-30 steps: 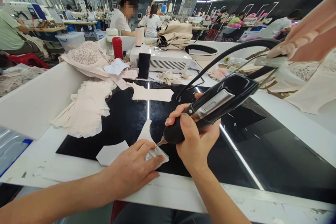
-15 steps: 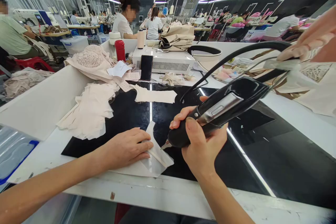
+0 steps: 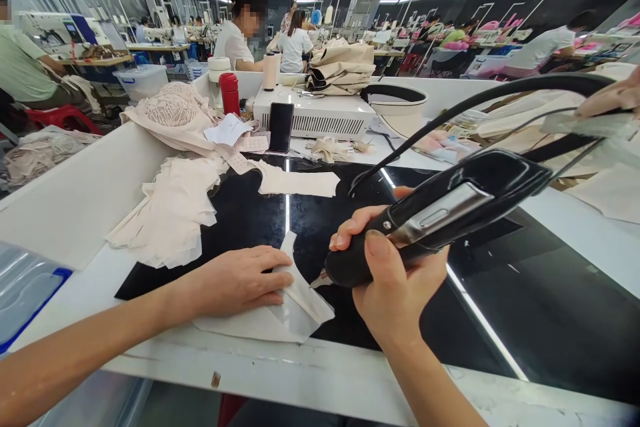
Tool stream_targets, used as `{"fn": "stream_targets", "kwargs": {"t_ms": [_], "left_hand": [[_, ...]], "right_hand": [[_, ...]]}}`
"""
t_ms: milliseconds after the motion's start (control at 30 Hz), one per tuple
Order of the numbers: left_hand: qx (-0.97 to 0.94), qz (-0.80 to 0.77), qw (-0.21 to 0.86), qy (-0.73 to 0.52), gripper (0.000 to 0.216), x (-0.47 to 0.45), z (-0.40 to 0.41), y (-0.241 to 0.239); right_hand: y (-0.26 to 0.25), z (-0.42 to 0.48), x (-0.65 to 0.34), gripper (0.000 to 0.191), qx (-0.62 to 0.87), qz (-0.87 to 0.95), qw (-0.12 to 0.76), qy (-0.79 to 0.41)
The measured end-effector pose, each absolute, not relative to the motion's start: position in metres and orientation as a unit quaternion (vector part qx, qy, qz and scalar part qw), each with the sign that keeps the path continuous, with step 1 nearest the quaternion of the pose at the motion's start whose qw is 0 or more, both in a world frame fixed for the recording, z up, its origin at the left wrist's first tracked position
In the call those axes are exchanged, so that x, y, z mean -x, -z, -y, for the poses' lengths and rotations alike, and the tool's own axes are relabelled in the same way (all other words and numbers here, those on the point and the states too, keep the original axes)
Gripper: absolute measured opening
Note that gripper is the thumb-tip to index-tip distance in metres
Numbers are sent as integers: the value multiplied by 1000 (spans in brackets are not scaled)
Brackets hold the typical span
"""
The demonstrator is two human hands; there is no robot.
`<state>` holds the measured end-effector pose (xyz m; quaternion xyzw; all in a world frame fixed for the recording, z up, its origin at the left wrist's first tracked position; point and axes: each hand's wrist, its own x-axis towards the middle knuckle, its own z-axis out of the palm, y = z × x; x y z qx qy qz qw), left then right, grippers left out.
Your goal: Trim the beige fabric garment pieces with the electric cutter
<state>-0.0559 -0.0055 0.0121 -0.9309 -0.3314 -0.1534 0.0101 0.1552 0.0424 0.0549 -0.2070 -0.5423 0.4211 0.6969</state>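
In the lower middle of the frame, the left hand [image 3: 245,285] lies nearly flat, palm down with its fingers loosely together, on a pale cloth piece [image 3: 316,301]; it is spread over the piece rather than gripping it. Right of centre, the right hand [image 3: 397,290] is wrapped firmly around a black hand tool [image 3: 435,217], thumb along the near side and fingers curled beneath and beyond. The tool's metal tip [image 3: 321,279] points down and left at the curved right-hand edge of the cloth piece, just beside it; whether it touches cannot be told. A thin pale sheet [image 3: 245,328] reaches out from beneath the left hand toward the bottom of the frame, over the near edge of the black panel [image 3: 490,300] on the white desk [image 3: 365,373]. To do this well, press the layers smooth so no crease runs under the tip, and spread the fingertips along the edge being worked, near enough to stop it creeping yet clear of the metal. Steady the tool low on its barrel, hold its slant constant and follow the curve evenly, turning the cloth rather than twisting the wrist. The black cable [image 3: 550,83] arching toward the upper right deserves slack, since a tug there would probably throw the tip off line.
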Motion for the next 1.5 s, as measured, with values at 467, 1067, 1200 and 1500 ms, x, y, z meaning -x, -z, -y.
{"fn": "stream_targets", "kwargs": {"t_ms": [467,1067,1200,1500], "left_hand": [[930,342,44,124,47,52,9,-15],[922,348,40,165,46,47,16,-7],[921,352,30,167,47,47,16,-6],[915,360,3,182,45,48,17,-6]], "right_hand": [[-56,-39,-154,34,204,536,698,-430],[-58,-48,-142,30,211,528,708,-419],[-56,-49,-141,27,218,533,702,-418],[-55,-55,-133,34,208,522,712,-420]]}}
